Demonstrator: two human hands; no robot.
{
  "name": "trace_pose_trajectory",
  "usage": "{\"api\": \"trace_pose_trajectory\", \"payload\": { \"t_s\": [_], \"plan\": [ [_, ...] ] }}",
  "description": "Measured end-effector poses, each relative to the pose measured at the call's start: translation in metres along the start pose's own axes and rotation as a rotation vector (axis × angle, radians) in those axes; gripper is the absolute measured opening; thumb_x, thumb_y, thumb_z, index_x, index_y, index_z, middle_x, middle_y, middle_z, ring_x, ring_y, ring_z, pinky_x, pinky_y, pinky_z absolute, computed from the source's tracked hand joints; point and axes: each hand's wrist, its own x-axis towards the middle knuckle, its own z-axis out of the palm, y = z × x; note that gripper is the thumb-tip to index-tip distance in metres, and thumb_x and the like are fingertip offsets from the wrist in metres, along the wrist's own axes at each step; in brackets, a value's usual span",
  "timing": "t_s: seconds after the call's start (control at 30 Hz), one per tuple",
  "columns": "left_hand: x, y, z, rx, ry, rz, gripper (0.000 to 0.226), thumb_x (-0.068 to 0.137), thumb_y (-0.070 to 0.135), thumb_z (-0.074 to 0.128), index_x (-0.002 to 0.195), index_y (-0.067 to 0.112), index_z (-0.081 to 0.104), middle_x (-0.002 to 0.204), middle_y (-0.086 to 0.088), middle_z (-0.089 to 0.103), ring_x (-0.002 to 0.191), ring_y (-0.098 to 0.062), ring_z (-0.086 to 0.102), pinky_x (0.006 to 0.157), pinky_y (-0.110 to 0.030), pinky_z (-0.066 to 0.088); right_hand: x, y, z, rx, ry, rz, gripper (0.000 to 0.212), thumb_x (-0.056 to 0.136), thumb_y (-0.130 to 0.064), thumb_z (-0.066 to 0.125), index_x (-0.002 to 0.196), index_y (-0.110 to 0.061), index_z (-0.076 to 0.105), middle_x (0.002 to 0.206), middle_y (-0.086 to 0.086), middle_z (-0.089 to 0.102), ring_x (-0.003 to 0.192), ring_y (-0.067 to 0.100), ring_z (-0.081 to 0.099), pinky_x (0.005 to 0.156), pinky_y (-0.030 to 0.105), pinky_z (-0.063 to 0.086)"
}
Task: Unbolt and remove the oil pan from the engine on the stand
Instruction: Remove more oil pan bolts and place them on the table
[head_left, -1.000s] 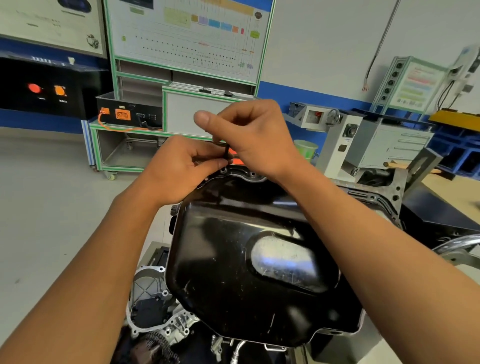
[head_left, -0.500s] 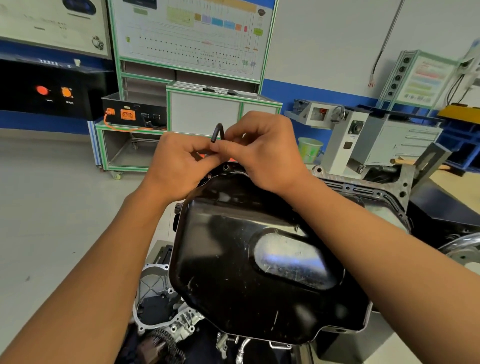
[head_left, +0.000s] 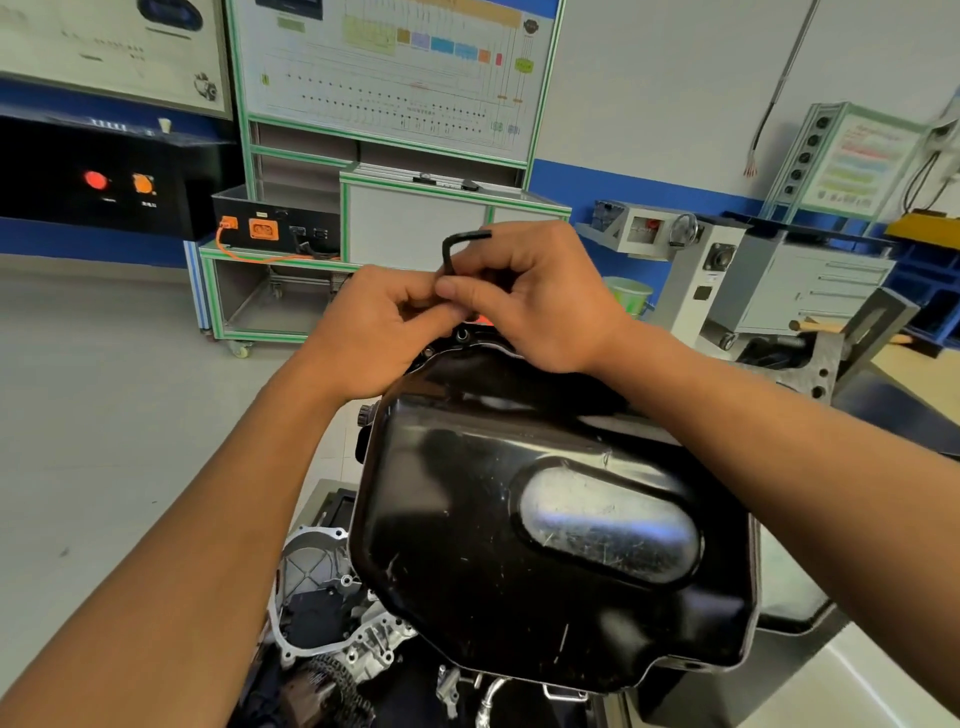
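The left hand (head_left: 382, 332) curls its fingertips in a pinch on the lower shank of the black hex key (head_left: 451, 252), whose short arm points right above the knuckles. The right hand (head_left: 540, 301) pinches the same shank between thumb and forefinger. Both sit over the far flange of the oil pan (head_left: 545, 519), which lies seated on the upturned engine (head_left: 311, 569). The key's tip is hidden. It should sit fully and squarely in the bolt's socket, with the left hand steadying low while the right spins lightly, so a loose bolt is not dropped.
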Motion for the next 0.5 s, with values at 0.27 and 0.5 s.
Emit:
{"api": "trace_pose_trajectory", "payload": {
  "t_s": [0.27, 0.5],
  "plan": [
    [0.001, 0.007, 0.002, 0.062, 0.057, 0.134, 0.014, 0.091, 0.009, 0.069, 0.101, 0.017, 0.073, 0.077, 0.002, 0.073, 0.066, -0.011, 0.071, 0.060, -0.026, 0.059, -0.008, 0.006, 0.000, 0.001, 0.002, -0.062, 0.019, 0.098, -0.011, 0.062, 0.098, 0.003, 0.075, 0.080, 0.017, 0.069, 0.074, 0.028, 0.064, 0.070, 0.042, 0.049],
    [0.005, 0.006, 0.004, 0.079, 0.121, 0.209, 0.013, 0.083, 0.015, 0.079, 0.089, 0.004, 0.077, 0.077, -0.009, 0.073, 0.065, -0.027, 0.067, 0.060, -0.046, 0.053, -0.010, -0.006, 0.004, 0.023, 0.286, 0.059, 0.020, 0.081, -0.029, 0.082, 0.080, -0.009, 0.079, 0.065, -0.002, 0.069, 0.056, 0.003, 0.058, 0.057, 0.025, 0.048]
  ]
}}
